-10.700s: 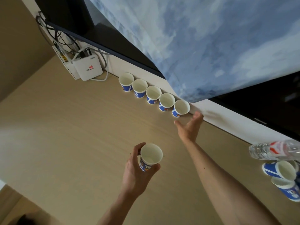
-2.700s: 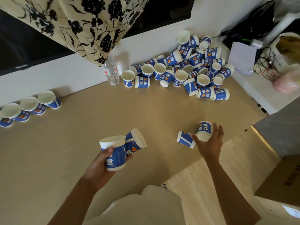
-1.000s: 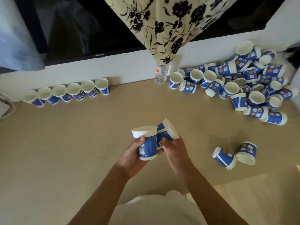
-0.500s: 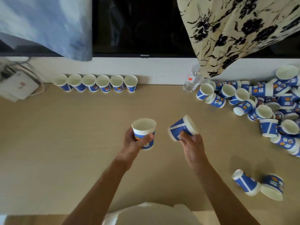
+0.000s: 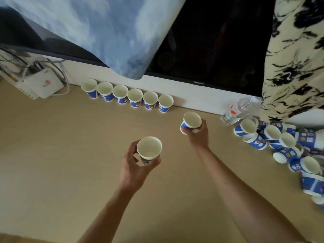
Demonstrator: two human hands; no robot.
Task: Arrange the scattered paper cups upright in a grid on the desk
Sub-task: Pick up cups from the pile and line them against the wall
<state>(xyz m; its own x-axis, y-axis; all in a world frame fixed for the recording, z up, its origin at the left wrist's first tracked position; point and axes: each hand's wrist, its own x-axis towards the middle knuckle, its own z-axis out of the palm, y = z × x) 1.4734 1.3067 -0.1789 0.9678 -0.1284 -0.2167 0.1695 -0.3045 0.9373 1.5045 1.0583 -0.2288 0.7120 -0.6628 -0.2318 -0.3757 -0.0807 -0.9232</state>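
A person stands at a pale wooden desk [image 5: 52, 155], both bare arms reaching forward. The left hand [image 5: 135, 165] is closed around a blue and white paper cup [image 5: 149, 149], held upright with its open mouth facing up, above the middle of the desk. The right hand [image 5: 197, 133] reaches further ahead and grips a second cup [image 5: 191, 121] from below, also mouth up. Just beyond and to the left of the right hand, a row of six upright cups [image 5: 128, 97] lines the desk's back edge against the white wall; the second cup is just beside the row's near end. Well to the right of the right hand lies a jumbled pile of cups [image 5: 280, 146], many on their sides. A clear plastic bottle [image 5: 240, 109] stands between the row and the pile. Far to the left of both hands sits a white router box [image 5: 42, 84] with cables.
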